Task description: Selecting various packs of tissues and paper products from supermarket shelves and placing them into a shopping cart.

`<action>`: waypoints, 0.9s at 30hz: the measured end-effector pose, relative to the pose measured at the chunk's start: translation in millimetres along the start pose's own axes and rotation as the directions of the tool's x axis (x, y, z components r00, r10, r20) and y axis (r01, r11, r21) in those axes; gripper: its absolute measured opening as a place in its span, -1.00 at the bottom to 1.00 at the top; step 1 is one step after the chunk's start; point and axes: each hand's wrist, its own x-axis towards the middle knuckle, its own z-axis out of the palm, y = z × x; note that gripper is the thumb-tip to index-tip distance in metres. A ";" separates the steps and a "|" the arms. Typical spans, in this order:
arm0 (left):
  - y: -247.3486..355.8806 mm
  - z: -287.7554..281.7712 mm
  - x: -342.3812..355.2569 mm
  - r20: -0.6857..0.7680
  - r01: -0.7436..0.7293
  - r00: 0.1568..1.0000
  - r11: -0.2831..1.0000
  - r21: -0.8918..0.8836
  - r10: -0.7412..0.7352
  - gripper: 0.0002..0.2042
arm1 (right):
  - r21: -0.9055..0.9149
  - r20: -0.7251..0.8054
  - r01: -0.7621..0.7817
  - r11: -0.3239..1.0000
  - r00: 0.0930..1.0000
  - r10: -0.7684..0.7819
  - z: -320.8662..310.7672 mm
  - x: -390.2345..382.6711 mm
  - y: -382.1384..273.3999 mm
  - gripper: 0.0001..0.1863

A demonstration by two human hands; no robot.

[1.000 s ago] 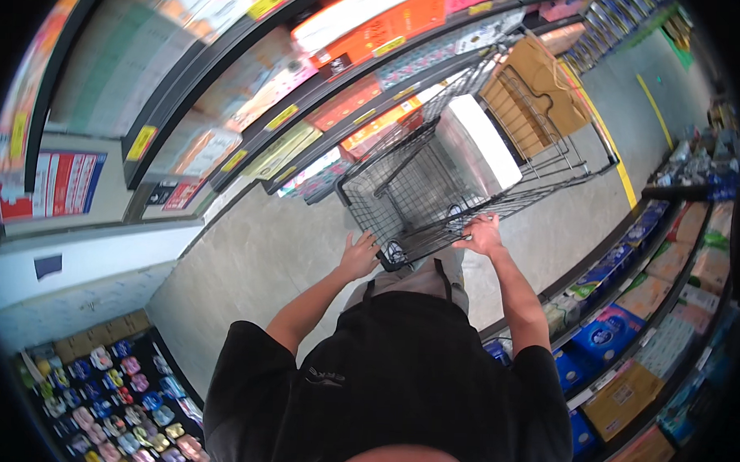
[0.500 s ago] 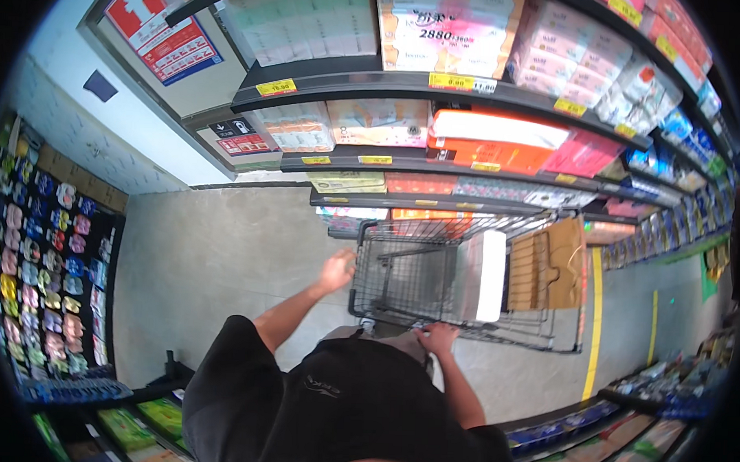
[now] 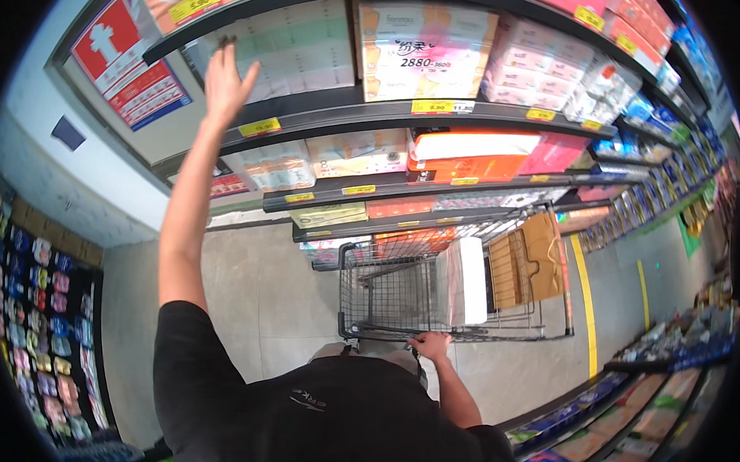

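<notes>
Arm (image 3: 186, 233) outstretched, left hand (image 3: 225, 83) before pale packs (image 3: 303, 53), grip apart, right hand (image 3: 431, 344) at cart rim (image 3: 342, 320), grip unclear

From my remote seat I see shelf rack (image 3: 325, 109) ahead, cart (image 3: 384, 297) before it. In cart: package (image 3: 470, 279) left of cardboard (image 3: 511, 268). Left hand (image 3: 228, 81) before packs (image 3: 299, 53) on upper shelf; right hand (image 3: 433, 345) at cart's near rim. Sign (image 3: 127, 60) left of rack.
</notes>
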 end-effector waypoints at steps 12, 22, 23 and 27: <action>-65.3 63.9 96.5 0.230 -0.183 0.965 0.957 0.226 0.130 -0.31 | -0.017 -0.217 0.018 1.000 0.976 -0.021 19.0 -14.4 -2.0 -0.55; -26.8 6.9 20.8 -0.186 -0.181 0.952 0.934 0.308 0.245 -0.31 | 0.033 -0.243 -0.063 0.997 0.967 0.069 26.5 -9.9 -7.1 -0.54; -26.9 -2.3 12.4 -0.123 -0.180 0.967 0.941 0.287 0.223 -0.34 | 0.030 -0.243 -0.067 0.997 0.967 0.072 20.1 -12.0 -11.3 -0.53; -30.8 -43.5 14.1 0.033 -0.321 0.947 0.943 0.083 0.320 -0.20 | -0.007 -0.214 -0.093 0.996 0.973 0.089 17.7 -9.2 -12.0 -0.52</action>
